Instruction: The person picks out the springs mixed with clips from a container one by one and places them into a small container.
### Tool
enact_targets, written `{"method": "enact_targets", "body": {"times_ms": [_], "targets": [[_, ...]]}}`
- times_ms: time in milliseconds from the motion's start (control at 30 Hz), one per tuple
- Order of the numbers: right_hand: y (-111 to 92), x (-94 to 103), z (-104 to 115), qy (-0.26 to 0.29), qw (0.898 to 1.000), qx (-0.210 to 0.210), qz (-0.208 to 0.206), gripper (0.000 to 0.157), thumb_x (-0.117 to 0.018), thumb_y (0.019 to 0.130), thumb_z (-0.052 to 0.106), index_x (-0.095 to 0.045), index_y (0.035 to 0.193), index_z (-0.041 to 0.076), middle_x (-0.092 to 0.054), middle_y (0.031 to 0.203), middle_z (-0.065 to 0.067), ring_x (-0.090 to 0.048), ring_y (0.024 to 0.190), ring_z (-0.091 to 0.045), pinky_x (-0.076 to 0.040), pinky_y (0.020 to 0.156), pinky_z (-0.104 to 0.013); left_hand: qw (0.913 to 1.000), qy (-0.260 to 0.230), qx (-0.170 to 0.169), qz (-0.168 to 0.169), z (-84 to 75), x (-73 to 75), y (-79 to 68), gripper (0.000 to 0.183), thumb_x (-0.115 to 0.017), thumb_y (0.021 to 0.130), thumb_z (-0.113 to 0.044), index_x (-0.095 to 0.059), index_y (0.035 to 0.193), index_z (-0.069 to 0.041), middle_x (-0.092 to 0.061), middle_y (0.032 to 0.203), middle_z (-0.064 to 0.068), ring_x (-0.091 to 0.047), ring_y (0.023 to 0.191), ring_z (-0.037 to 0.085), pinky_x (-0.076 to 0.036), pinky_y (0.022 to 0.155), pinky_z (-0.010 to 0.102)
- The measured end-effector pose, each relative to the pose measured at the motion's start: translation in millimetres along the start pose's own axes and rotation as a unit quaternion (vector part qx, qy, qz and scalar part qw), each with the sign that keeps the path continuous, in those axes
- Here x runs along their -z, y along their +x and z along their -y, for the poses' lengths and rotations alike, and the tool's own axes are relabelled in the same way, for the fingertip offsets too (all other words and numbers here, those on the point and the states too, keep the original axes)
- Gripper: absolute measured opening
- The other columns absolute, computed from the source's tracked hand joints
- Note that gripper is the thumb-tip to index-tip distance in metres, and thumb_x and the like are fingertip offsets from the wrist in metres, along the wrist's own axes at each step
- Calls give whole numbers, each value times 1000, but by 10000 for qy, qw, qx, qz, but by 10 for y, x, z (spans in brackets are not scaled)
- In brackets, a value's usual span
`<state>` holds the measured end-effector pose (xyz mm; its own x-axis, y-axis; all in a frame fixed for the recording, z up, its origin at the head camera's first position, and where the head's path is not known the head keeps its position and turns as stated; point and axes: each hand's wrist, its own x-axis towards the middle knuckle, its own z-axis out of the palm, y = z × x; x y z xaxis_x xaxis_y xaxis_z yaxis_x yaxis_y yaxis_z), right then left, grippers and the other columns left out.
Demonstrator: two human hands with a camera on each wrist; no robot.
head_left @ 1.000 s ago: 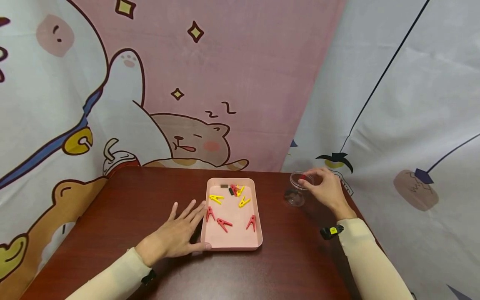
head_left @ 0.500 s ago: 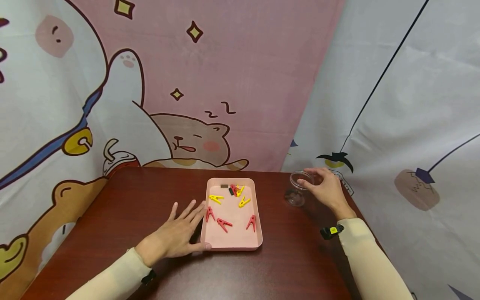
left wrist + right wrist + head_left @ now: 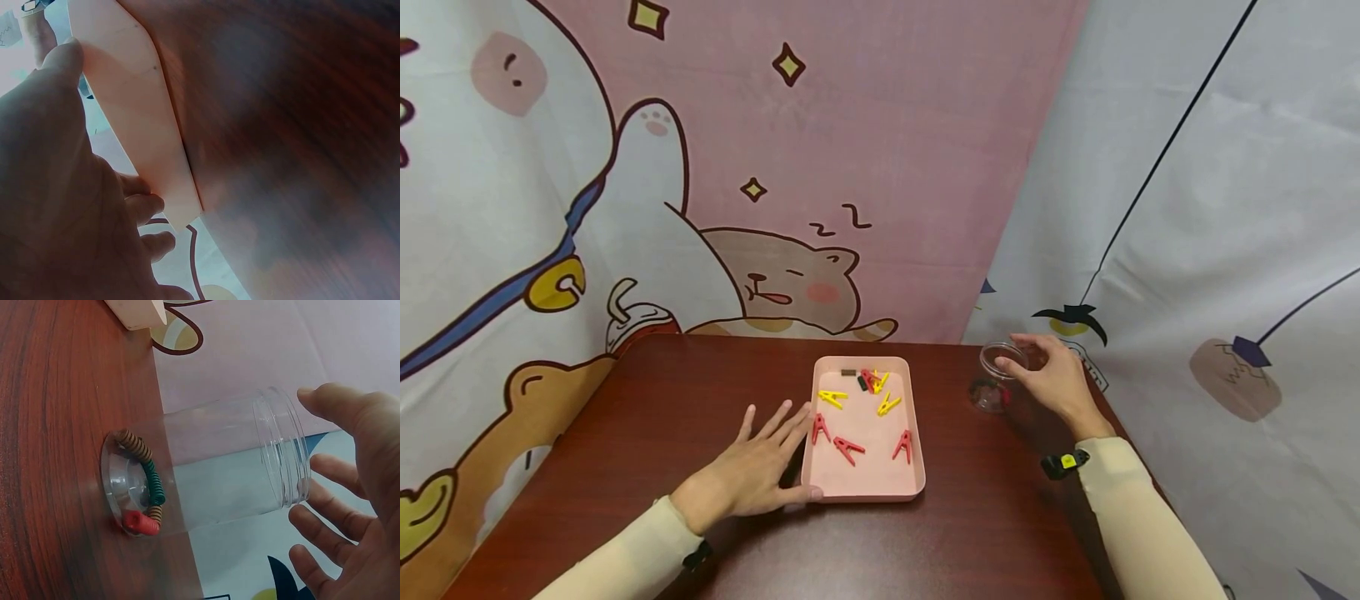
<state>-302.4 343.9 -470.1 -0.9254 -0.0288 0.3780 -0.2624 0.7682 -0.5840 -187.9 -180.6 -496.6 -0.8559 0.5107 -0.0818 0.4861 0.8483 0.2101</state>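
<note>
My right hand (image 3: pixel 1051 375) is at the mouth of an upright clear jar (image 3: pixel 990 368), fingers spread loosely around the rim and holding nothing. In the right wrist view, coil springs lie at the jar's bottom: a red spring (image 3: pixel 141 522), a green spring (image 3: pixel 154 483) and brown springs (image 3: pixel 135 445). My left hand (image 3: pixel 752 467) rests against the left side of a pink tray (image 3: pixel 868 483), fingers straight and spread. Inside the tray are red clips (image 3: pixel 848 450), yellow clips (image 3: pixel 888 404), a brown spring (image 3: pixel 848 372) and a small dark piece (image 3: pixel 862 383).
Both containers stand on a dark reddish-brown table (image 3: pixel 700 392), the jar to the right of the tray near the table's right edge. A cartoon-printed curtain (image 3: pixel 910 208) hangs behind the table and along its right side.
The red spring, earlier pinched in my right hand at the jar's rim, has been let go and now lies at the jar's bottom. My left hand has stayed in place.
</note>
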Motion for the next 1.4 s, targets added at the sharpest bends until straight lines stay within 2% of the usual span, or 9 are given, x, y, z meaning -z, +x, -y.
{"method": "enact_targets", "body": {"times_ms": [233,367,500,833,1167,1400], "targets": [[-6,37,63,137,9999,37,-44,64,-93,102,46,-75,154,15,-73,151,-19,-67,142,-43,-51,119,-69,10000,-6,35,36,-3,3,-5,123,-61,101,-92,-25,187,-11,-23,197,9,-19,184,44,-10,139,89],[-11,45,110,162,9997,133,-105,63,-94,101,43,-76,153,14,-73,151,-20,-64,148,-47,-47,124,-74,10000,-18,49,42,-4,5,-7,123,-61,101,-92,-25,187,-11,-23,197,9,-19,184,44,-9,139,89],[-14,31,169,118,9992,336,-179,61,-95,100,40,-77,152,12,-73,149,-21,-63,147,-49,-46,123,-76,10000,-54,35,25,-8,11,-9,124,-62,100,-92,-26,187,-11,-23,197,9,-19,184,45,-9,139,89],[-20,-65,405,10,9969,760,-205,59,-96,99,34,-78,151,10,-71,147,-22,-67,139,-48,-54,113,-75,10000,-40,2,0,-13,22,0,124,-62,101,-91,-26,187,-10,-24,197,11,-20,183,45,-9,138,89],[-25,-207,607,13,9947,1027,-10,58,-99,96,33,-80,146,11,-74,146,-18,-68,140,-43,-57,114,-67,10000,-42,-16,-8,-23,29,6,124,-64,100,-90,-27,186,-9,-23,197,12,-21,183,46,-10,138,90],[-23,-360,743,-146,9934,1075,361,54,-97,98,35,-82,145,13,-76,141,-12,-70,123,-37,-59,101,-57,10000,-19,-91,-3,-27,26,16,122,-65,100,-89,-29,185,-8,-24,196,12,-22,182,47,-11,138,90]]}}
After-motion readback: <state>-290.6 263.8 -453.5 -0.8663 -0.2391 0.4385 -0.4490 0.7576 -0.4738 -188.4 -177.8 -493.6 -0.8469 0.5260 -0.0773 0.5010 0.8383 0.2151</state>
